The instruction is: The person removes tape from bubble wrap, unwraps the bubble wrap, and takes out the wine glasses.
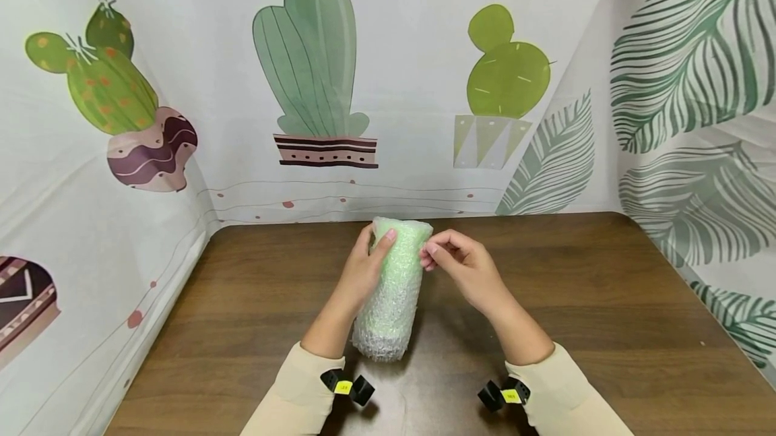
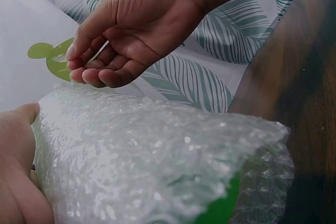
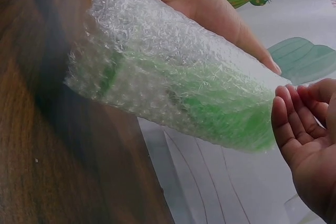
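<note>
A bundle of bubble wrap (image 1: pixel 391 294), green showing through it, is held tilted over the wooden table in the head view. My left hand (image 1: pixel 366 264) grips its upper left side, thumb across the front. At the upper right edge, my right hand (image 1: pixel 461 264) pinches a small clear strip with thumb and forefinger. That clear strip (image 2: pixel 62 57), like tape, shows at the fingertips in the left wrist view, just above the wrap. The right wrist view has the right fingers (image 3: pixel 299 114) curled beside the bundle's upper end. What lies inside the wrap is mostly hidden.
The brown wooden table (image 1: pixel 576 301) spreads around the bundle. A white cloth (image 1: pixel 412 52) printed with cacti and leaves hangs behind and along the sides. Black wrist cameras (image 1: pixel 362 390) sit at both cream sleeves.
</note>
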Tool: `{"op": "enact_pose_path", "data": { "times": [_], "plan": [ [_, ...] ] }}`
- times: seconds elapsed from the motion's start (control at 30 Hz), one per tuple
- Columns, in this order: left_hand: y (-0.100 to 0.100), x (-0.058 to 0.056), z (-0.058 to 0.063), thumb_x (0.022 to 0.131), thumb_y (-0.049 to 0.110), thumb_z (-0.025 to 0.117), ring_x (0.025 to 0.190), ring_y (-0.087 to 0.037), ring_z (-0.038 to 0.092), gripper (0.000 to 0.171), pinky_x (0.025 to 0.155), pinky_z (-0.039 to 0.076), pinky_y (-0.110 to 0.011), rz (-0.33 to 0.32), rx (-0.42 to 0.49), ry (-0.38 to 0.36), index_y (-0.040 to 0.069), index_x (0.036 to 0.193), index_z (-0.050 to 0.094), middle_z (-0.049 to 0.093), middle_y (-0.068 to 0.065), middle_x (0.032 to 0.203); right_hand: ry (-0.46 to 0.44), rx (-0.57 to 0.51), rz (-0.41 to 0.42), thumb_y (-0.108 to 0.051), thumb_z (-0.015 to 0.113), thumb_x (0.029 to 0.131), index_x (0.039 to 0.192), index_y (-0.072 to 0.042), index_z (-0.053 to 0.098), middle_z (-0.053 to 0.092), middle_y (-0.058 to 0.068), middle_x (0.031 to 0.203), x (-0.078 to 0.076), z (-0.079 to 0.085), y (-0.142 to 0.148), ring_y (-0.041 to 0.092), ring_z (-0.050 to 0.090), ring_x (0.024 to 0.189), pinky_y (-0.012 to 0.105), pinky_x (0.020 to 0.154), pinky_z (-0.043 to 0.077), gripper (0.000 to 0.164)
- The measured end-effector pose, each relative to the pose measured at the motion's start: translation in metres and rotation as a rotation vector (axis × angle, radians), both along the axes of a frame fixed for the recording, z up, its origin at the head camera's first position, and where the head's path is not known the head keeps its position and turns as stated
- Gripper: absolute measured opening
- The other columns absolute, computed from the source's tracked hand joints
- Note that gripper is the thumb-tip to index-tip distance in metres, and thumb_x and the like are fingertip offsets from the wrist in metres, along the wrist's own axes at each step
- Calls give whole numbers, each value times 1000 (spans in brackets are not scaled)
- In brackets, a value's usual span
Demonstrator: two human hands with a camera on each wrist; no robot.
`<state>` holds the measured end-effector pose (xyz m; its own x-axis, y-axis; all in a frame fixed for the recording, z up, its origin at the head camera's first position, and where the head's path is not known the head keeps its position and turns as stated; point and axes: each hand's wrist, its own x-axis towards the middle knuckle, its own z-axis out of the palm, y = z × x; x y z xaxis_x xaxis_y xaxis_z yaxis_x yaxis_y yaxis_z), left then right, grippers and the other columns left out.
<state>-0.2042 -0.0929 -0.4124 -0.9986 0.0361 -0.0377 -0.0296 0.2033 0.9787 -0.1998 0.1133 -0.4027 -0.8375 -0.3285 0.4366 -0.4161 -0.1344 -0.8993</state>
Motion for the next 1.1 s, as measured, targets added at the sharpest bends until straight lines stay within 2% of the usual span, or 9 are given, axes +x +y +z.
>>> {"op": "enact_pose_path", "data": {
  "times": [0.23,0.4,0.53,0.9,1.1],
  "plan": [
    [0,1,1,93,71,52,125,-33,55,72,104,45,-56,-13,5,-5,33,152,37,49,-11,149,-38,39,-76,-3,60,100,90,9,59,66,5,83,1,1,0,11,65,78,26,74,59,15],
    [0,0,0,93,71,53,107,-30,63,69,88,54,-45,-46,10,-13,35,150,39,57,-14,134,-20,67,-103,0,65,96,82,5,53,61,6,80,0,-1,0,13,62,75,24,70,55,19],
    [0,0,-1,93,70,53,96,-27,65,68,77,56,-38,-63,26,-24,36,150,39,59,-16,126,-22,70,-114,3,66,93,81,4,49,59,3,83,1,-2,-1,10,59,75,22,67,53,21],
    [-1,0,-3,95,70,49,105,-29,63,68,83,55,-41,-81,21,-11,34,151,37,57,-15,133,7,70,-148,6,66,92,82,3,48,60,5,91,0,-3,-2,9,56,81,19,66,47,21],
    [0,1,-2,98,66,49,106,-28,62,63,86,54,-40,-78,36,9,32,150,39,57,-13,134,-31,55,-139,5,63,93,84,4,46,59,7,94,0,-2,-2,9,58,85,20,74,54,19]
  ]
}}
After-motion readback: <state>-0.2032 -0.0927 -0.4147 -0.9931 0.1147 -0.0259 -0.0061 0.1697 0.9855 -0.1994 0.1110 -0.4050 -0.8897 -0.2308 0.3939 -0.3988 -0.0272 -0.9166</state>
